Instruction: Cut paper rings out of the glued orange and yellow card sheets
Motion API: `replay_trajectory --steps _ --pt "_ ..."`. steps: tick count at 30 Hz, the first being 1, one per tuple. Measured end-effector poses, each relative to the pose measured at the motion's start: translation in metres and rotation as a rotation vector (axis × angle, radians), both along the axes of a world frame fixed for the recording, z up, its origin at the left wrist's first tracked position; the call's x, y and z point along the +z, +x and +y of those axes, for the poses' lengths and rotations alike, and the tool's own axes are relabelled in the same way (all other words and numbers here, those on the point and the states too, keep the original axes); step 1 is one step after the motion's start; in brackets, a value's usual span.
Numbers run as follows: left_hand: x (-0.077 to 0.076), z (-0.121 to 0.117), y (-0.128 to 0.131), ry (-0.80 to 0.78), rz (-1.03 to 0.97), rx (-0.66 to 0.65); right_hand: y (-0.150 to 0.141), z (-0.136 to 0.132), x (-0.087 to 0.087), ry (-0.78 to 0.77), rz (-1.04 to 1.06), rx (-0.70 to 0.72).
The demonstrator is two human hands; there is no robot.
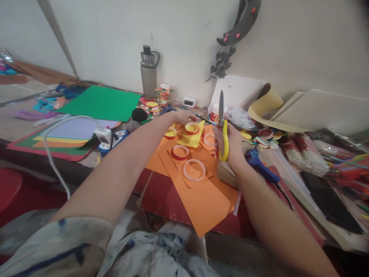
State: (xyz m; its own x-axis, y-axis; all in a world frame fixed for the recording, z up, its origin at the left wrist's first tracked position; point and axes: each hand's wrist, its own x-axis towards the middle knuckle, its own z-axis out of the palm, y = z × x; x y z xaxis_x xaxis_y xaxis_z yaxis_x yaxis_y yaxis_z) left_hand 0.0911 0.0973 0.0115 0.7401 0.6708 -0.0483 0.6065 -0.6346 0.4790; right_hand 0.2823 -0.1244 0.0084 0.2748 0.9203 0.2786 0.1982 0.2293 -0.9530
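My right hand [233, 143] is closed around a pair of scissors [225, 140] with yellow handles, the blades pointing up. My left hand [184, 116] reaches over the far side of the work area, just behind a yellow paper piece [182, 141]. Its fingers are bent, and their tips are small and partly hidden. On the yellow paper stands a ring [192, 128] with a red band. A red-banded ring [180, 152] and a whitish ring [194, 170] lie nearer me on orange paper [201, 204]. Another pale ring [209, 140] rests close to my right hand.
A blue glue gun [261, 164] lies right of my right forearm, near a black phone [330, 200]. Left are a power strip [112, 140] with a white plug and green sheets [100, 103]. A grey bottle [149, 75] stands against the wall.
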Motion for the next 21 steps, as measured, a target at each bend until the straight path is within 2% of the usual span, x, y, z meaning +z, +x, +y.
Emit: replay_trajectory --steps 4,10,16,21 --pt "0.002 -0.002 0.004 -0.056 -0.046 -0.030 -0.001 -0.002 0.003 -0.003 0.001 -0.005" --pt "0.004 -0.008 0.005 -0.157 -0.105 0.041 -0.004 -0.004 0.007 -0.031 0.006 -0.043" --pt "0.001 -0.014 0.007 -0.351 -0.378 0.055 -0.006 -0.005 0.010 -0.089 0.009 -0.034" --pt "0.004 -0.013 0.000 -0.382 -0.467 0.087 -0.005 -0.005 0.004 -0.027 0.030 -0.016"
